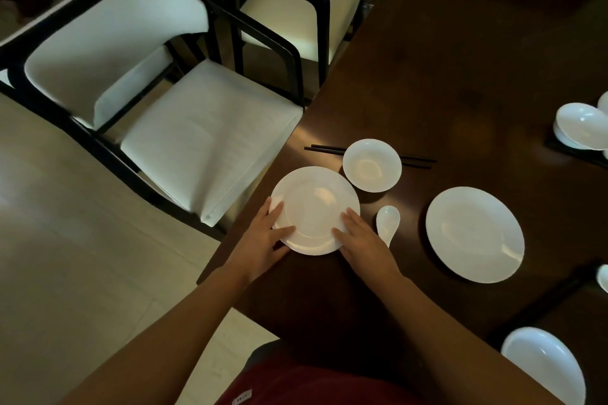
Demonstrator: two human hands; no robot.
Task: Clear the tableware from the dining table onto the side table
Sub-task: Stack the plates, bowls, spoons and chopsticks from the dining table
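Head view, dim light. Landmark for all positions: the small white plate (pixel 315 210), which sits at the near left edge of the dark wood counter (pixel 460 59).

Left of the plate, off the counter: pale tiled floor (pixel 65 240) and a white-cushioned chair (pixel 204 138) with a black frame, its seat just beside the counter edge. A second chair (pixel 302 10) of the same kind stands beyond it, further along the same edge.

Left hand (pixel 267 240): on the plate's left rim, thumb lying over the top of the rim, fingers running along and under the edge. It grips the plate. Whether the plate is lifted or resting on the counter cannot be told.

Right hand (pixel 357 237): on the plate's right near rim, fingers laid fairly straight over the top surface and pressing on it, thumb side over the rim. Both forearms come in from the bottom of the frame.

Beyond the plate, to its right: a white bowl (pixel 371 165), upright, close to the plate's far rim but apart from it. Black chopsticks (pixel 325 149) lie flat behind the bowl, partly hidden by it, ends showing on both sides.

Just right of the plate: a white soup spoon (pixel 388 222), bowl end away from the person, handle beside the right hand.

Further right: a large white plate (pixel 474 234), flat, well apart from the small one.

Far right edge: stacked white bowls (pixel 580 126) on a dark mat, and another white dish (pixel 543 365) at the near right corner, cut off by the frame.
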